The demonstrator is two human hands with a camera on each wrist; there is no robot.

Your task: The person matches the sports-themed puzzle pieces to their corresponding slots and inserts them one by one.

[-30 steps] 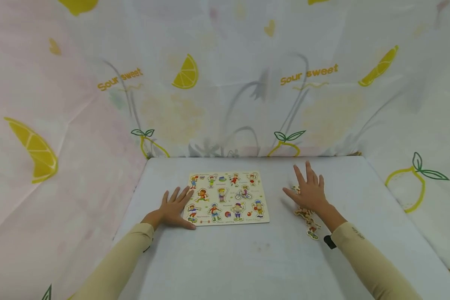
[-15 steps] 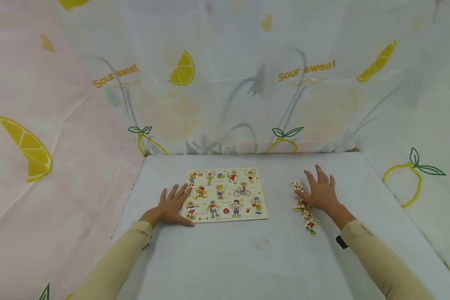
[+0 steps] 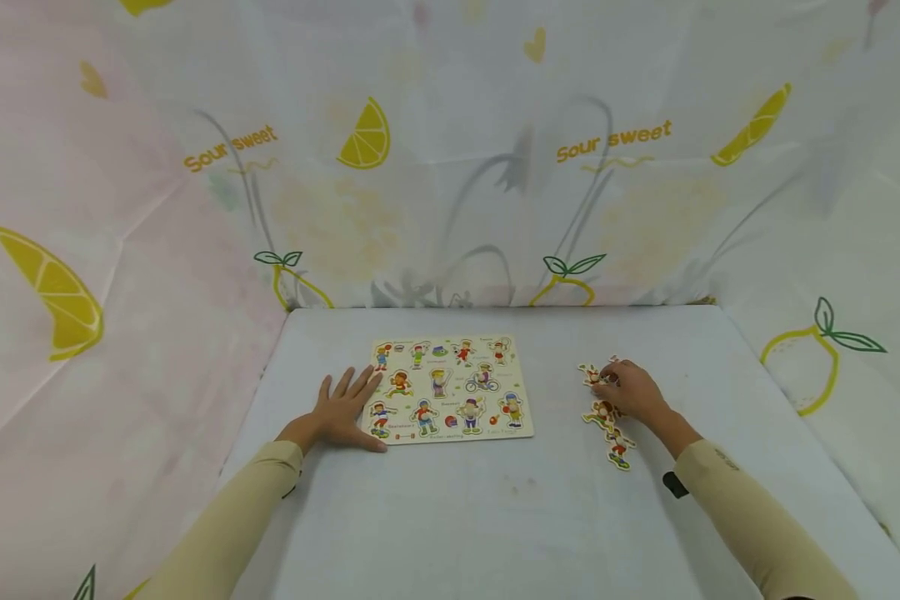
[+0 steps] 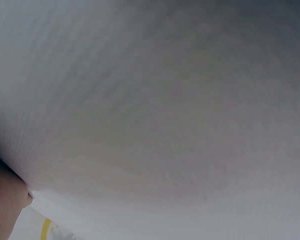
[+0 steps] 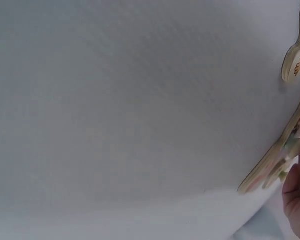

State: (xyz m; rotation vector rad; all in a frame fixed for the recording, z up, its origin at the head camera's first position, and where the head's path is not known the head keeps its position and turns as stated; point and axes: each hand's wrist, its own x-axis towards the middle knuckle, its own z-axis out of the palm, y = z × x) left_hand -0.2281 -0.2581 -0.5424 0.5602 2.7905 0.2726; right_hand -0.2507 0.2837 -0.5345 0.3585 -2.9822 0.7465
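Note:
A wooden puzzle board (image 3: 450, 392) with printed sports figures lies flat on the white table. My left hand (image 3: 339, 412) rests with spread fingers over its left edge, thumb along the lower corner. Right of the board is a cluster of loose puzzle pieces (image 3: 620, 450). Over the upper part of this cluster, my right hand (image 3: 640, 393) has its fingers bent down, pinching a puzzle piece (image 5: 272, 162) that the hand mostly hides in the head view. Another piece (image 3: 591, 375) lies just left of the fingertips. Only a bit of the left hand (image 4: 5, 205) shows in the left wrist view.
The white-covered table (image 3: 450, 525) reaches back to a hanging cloth (image 3: 450, 208) printed with lemons, which also closes off both sides. A black wrist strap part (image 3: 675, 484) shows below the right cuff.
My right hand shifted right, then came down onto the loose pieces, its spread fingers curling into a pinch. The left hand keeps its place on the board. The head view tilted slightly.

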